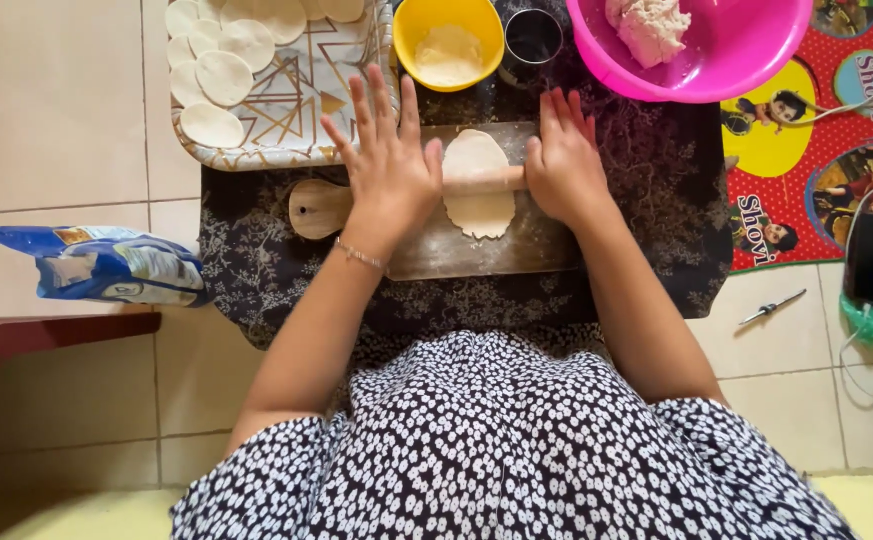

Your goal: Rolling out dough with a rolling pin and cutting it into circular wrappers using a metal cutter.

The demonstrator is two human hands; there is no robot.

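Tiled floor, dark floral cloth (257,270): left hand (389,170) and right hand (562,165), palms flat, fingers extended, press a wooden rolling pin (482,181) across a half-flattened dough disc (479,185) on the wooden board (457,250). Finished white rounds (225,75) fill the patterned tray (297,110); raw dough (649,25) remains in the pink bowl (747,50).

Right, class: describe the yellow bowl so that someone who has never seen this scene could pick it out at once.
Start at the dark floral cloth spread on the tiled floor, where a wooden board lies. Beyond the board's far edge stand three round vessels. The yellow bowl is the leftmost, beside the patterned tray of dough discs; it alone is yellow and holds pale flour, unlike the dark cup and bigger pink basin.
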